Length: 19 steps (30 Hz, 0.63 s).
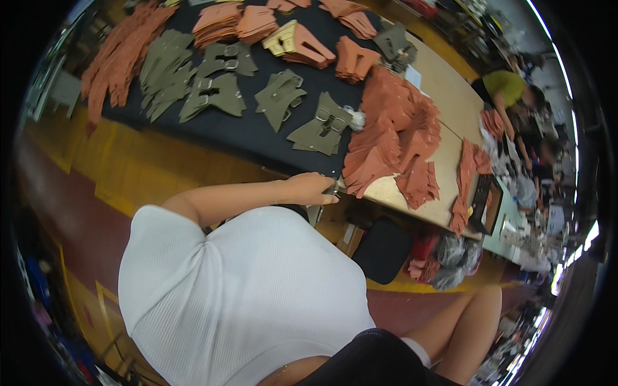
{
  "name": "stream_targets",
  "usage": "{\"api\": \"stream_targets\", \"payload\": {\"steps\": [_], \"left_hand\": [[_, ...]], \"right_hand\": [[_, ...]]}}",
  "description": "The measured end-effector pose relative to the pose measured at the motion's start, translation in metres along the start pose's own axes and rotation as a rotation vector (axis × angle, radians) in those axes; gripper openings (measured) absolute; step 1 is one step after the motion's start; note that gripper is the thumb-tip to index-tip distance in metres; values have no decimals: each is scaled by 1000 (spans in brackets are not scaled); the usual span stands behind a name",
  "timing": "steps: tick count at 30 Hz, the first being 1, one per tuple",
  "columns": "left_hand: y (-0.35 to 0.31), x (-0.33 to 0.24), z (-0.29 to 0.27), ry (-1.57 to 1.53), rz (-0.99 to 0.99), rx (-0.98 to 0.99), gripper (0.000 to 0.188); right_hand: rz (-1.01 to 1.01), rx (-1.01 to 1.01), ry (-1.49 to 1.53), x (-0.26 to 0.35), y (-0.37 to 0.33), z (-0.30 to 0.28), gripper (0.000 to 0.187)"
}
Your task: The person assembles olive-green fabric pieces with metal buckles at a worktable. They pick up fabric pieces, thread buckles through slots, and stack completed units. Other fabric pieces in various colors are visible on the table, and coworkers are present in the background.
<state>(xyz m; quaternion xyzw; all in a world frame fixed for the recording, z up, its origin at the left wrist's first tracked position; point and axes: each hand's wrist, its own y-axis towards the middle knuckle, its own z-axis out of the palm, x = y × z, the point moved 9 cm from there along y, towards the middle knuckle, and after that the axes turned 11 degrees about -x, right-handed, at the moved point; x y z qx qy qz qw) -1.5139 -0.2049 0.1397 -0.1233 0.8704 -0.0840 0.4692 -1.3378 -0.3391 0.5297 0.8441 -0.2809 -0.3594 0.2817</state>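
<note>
My left hand (310,189) is at the near edge of the dark-covered table (212,145), fingers closed around something small and dark, mostly hidden. My right arm (467,315) is bent at the lower right, with its hand out of view. Beyond my left hand lie olive-green cut pieces with metal buckles (325,125), and more olive buckled pieces (215,96) are farther left. To the right of the hand is a large heap of orange-brown cut pieces (393,128).
Orange-brown stacks (219,24) and a yellow-topped stack (299,44) lie toward the table's far side. A black chair (384,251) stands below the table edge, beside plastic bags (450,257). Another person in a yellow-green top (504,87) bends over the right-hand table.
</note>
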Motion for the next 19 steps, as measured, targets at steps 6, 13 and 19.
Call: {"api": "stream_targets", "payload": {"steps": [6,13,19], "left_hand": [[-6,18,-21,-76,-114,-50,45],[3,30,-14,-12,34,-90,46],[20,-10,39,-2,216,225,41]], "right_hand": [[-576,-455,-1101,78,12,-64,46],[-55,-937,-1545,114,-52,-118,10],[-6,-635,-1382,110,-28,-99,18]]}}
